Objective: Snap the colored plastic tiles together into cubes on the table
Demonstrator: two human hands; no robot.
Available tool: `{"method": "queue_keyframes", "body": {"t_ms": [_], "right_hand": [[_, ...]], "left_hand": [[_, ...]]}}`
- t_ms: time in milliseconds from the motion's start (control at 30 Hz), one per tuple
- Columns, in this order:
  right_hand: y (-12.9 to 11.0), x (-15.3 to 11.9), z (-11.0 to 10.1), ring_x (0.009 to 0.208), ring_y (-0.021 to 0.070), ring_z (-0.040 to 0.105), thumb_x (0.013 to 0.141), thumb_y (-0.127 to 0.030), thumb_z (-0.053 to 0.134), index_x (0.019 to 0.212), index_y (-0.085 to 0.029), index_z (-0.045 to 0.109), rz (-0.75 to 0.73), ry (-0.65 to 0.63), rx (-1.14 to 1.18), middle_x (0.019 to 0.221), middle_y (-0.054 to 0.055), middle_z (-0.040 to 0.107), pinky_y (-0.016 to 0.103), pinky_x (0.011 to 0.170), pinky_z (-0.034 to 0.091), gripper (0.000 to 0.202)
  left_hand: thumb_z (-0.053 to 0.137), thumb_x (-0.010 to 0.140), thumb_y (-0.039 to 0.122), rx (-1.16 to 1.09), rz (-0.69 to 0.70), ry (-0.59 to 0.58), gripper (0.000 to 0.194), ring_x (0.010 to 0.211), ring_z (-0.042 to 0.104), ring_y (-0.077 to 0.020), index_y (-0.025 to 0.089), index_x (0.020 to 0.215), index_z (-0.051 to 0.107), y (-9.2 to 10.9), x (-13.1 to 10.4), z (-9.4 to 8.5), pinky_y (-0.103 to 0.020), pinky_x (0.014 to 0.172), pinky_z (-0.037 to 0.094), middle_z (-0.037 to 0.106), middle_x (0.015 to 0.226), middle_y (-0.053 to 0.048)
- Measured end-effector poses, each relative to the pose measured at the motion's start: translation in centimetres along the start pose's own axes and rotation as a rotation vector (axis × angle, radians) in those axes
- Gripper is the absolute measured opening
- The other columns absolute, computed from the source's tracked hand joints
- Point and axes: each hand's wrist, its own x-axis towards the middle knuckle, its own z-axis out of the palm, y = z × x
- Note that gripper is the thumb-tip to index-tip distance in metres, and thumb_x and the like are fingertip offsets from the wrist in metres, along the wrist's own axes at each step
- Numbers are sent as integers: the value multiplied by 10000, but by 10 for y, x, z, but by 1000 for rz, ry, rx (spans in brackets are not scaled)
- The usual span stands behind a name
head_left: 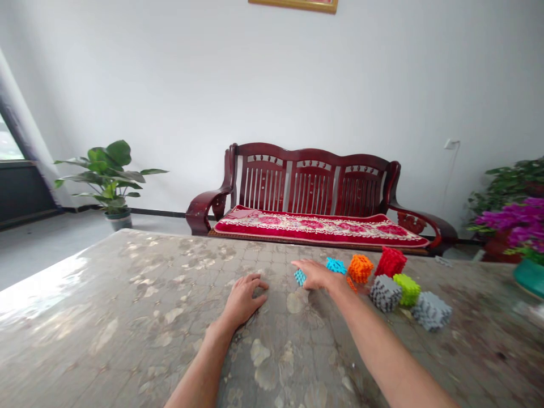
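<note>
My right hand (318, 275) reaches across the table, with its fingers around a small light-blue knobbly block piece (300, 277) at the tabletop. To the left, my left hand (245, 296) rests on the tablecloth, its fingers loosely bent and apart, holding nothing. Just beyond my right wrist lies a blue knobbly piece (335, 265). Beside it stand an orange cube (361, 268) and a small flat orange piece (352, 284). Farther right are a red cube (391, 262), a dark grey cube (386, 293), a lime green cube (407, 289) and a light grey cube (432, 311).
A patterned grey-brown cloth covers the table (140, 317). Behind its far edge stands a dark red wooden bench (312, 187) with a red floral cushion (314, 225). Purple flowers in a teal pot (530, 277) are at the right; a potted plant (118, 218) stands at the left.
</note>
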Motion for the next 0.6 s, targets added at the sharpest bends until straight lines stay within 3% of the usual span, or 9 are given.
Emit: {"method": "queue_keyframes", "body": {"t_ms": [100, 267, 433, 600], "right_hand": [[4, -2, 1, 1333, 258, 501, 541, -62, 686, 1467, -251, 472, -28, 4, 49, 1451, 73, 554, 328, 1083, 408, 969], [6, -4, -1, 1285, 249, 548, 591, -68, 672, 1411, -247, 544, -17, 23, 55, 1394, 69, 607, 337, 1077, 409, 849], [3, -5, -4, 1344, 272, 488, 593, -142, 765, 1445, -239, 503, -24, 63, 34, 1457, 95, 547, 363, 1109, 377, 896], [4, -9, -1, 1282, 272, 549, 623, -92, 679, 1444, -262, 508, 6, 53, 38, 1382, 74, 613, 367, 1062, 425, 856]], "left_hand": [[651, 756, 188, -6, 3, 2, 282, 1270, 562, -247, 249, 1015, 743, 0, 0, 0, -418, 1105, 382, 654, 1317, -82], [658, 749, 195, -10, 2, 16, 275, 1262, 570, -245, 261, 1002, 745, -1, 0, 1, -405, 1096, 395, 661, 1303, -70], [651, 756, 197, -3, 1, 11, 268, 1259, 571, -246, 255, 999, 747, -1, 0, 1, -405, 1097, 394, 657, 1309, -75], [650, 757, 190, 0, 2, 11, 280, 1268, 563, -241, 255, 1013, 743, -2, 0, 2, -400, 1099, 392, 652, 1318, -71]]}}
